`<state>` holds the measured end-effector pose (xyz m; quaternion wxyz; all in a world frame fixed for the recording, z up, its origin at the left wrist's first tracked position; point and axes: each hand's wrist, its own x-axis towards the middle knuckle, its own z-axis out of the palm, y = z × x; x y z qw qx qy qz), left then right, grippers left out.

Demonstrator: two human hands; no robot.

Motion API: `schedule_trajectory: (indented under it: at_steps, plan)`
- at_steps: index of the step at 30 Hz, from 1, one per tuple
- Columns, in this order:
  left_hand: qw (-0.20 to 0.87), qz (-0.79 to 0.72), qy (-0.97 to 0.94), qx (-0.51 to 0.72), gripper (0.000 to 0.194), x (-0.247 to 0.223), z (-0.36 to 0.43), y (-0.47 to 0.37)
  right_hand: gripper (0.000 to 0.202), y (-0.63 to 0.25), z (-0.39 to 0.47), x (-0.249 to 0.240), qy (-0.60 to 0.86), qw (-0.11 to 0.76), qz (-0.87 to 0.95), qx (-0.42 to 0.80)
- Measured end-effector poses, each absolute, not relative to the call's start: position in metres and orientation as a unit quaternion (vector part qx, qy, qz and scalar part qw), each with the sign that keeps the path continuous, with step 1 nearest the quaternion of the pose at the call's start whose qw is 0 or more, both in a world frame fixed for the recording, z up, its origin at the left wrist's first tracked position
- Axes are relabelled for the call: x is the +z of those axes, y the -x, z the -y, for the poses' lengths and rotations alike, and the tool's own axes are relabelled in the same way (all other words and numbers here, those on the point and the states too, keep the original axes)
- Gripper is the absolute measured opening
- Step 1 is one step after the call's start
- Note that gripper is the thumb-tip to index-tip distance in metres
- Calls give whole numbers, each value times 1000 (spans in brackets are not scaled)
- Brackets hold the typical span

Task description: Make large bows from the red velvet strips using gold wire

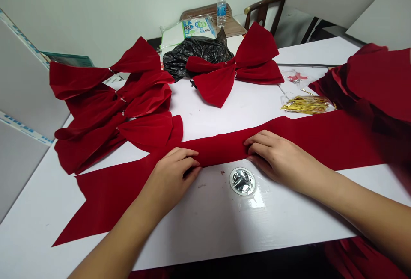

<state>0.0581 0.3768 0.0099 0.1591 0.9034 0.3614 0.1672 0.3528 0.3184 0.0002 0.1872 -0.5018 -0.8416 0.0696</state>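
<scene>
A long strip of red velvet ribbon [221, 148] runs across the white table, its left end cut in a V-shaped notch. The strip is narrower between my hands than at either side, gathered or folded there. My left hand [175, 172] pinches it left of the middle, fingers curled over the top and thumb at the near edge. To the right, my right hand [271, 157] holds the same ribbon in a similar curled grip. A round silvery disc [242, 181] under clear tape lies on the table just in front of the strip.
Several red bows [144, 129] are piled at left; more bows [237, 65] lie by a black plastic bag [199, 52]. Gold twist ties [306, 104] sit near a heap of red velvet [379, 82] at right. A water bottle [221, 3] stands at the back.
</scene>
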Motion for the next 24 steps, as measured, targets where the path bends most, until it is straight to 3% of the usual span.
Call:
schedule_trajectory:
  at_steps: [24]
  plan:
    - [169, -373, -894, 183, 18, 11, -375, -62, 15, -356, -319, 0, 533, 163, 824, 101]
